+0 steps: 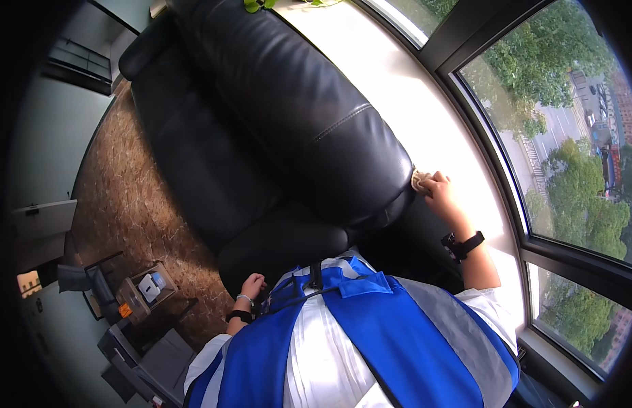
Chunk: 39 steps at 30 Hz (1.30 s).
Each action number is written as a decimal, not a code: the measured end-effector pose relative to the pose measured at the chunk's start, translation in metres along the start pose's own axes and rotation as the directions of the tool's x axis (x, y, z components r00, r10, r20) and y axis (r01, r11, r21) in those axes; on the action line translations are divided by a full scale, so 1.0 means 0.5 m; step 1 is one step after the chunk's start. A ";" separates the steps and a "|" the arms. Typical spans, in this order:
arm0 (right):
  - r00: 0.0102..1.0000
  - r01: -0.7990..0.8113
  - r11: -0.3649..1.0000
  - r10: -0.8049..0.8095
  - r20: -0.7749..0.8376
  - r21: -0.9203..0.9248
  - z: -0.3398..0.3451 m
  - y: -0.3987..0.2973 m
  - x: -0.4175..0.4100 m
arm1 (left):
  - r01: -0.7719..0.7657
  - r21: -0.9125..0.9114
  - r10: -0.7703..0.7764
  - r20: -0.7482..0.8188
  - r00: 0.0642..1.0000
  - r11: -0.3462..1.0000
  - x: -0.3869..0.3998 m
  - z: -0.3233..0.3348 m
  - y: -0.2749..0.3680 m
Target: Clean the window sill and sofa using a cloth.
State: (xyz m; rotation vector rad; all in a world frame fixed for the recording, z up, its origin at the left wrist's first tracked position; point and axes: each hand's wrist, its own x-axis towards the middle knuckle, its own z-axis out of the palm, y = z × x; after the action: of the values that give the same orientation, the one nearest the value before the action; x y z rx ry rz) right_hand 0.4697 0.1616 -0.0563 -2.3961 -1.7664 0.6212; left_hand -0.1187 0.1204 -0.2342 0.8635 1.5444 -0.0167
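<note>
My right hand (pixel 438 192) grips a crumpled beige cloth (pixel 421 181), which touches the rear edge of a black leather sofa's backrest (pixel 357 148) beside the white windowsill (pixel 423 112). A black watch is on that wrist. Low and to the left, my left hand (pixel 254 286) hangs near the sofa's armrest (pixel 285 242), its fingers curled; whether they hold anything cannot be made out. The sofa seat (pixel 193 137) runs away towards the upper left.
A dark-framed window (pixel 520 224) lines the right side. Green leaves (pixel 259 5) show at the top. On the brown marbled floor (pixel 137 188) at lower left stand a small table (pixel 165 290) with items on it and a grey chair (pixel 163 362).
</note>
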 end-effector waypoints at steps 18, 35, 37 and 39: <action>0.833 -0.442 0.890 0.452 -0.318 0.107 -0.031 0.114 0.237 | -0.122 0.070 0.121 0.020 0.992 0.990 -0.003 0.042 0.051; 0.864 -0.303 0.952 0.294 -0.409 0.044 -0.043 0.039 0.497 | 0.148 -0.011 -0.147 -0.195 0.970 0.989 -0.115 0.018 -0.021; 0.870 -0.325 0.945 0.316 -0.380 0.040 -0.057 -0.004 0.521 | 0.068 0.025 -0.062 -0.185 0.981 0.997 -0.123 0.007 -0.065; 0.881 -0.324 0.944 0.324 -0.344 0.060 -0.068 -0.012 0.554 | 0.108 0.089 -0.087 -0.209 0.974 0.990 -0.135 0.000 -0.066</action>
State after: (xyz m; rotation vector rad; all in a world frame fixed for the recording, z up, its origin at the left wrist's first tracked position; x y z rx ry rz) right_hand 0.5449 0.4276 -0.0961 -2.6222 -1.2348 0.1963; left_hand -0.1419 0.0632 -0.1915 0.8890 1.7909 -0.0794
